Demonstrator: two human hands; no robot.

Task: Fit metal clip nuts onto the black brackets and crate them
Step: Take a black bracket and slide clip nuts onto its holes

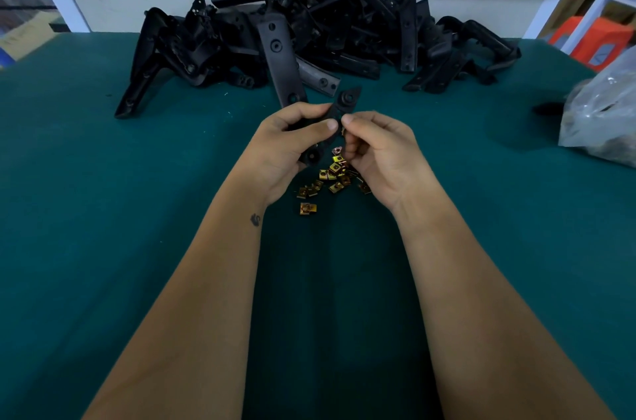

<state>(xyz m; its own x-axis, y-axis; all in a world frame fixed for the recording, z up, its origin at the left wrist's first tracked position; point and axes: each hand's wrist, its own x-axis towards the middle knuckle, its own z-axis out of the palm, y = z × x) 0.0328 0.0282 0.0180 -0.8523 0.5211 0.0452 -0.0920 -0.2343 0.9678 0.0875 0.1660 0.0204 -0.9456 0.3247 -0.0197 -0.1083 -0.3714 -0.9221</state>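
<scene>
Matt black plastic brackets (309, 30), shiny brass-toned metal clip nuts (330, 178), matt green cloth-like tabletop (103, 213), crinkled translucent plastic bag (602, 116).

Dim, cool overall light; soft arm shadow on dark teal felt tabletop (103, 247) between forearms; heap of black plastic brackets (309, 30) underexposed, detail lost; mild glare on crumpled clear plastic bag (599, 116); wide-angle bending at edges; corners soft, slightly blurred.

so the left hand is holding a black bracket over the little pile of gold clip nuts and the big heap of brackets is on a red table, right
Not quite: the table is dark green, not red, as the head view shows. The rest holds: the left hand holds a black bracket over the gold clip nuts, with the heap of brackets behind.
</scene>
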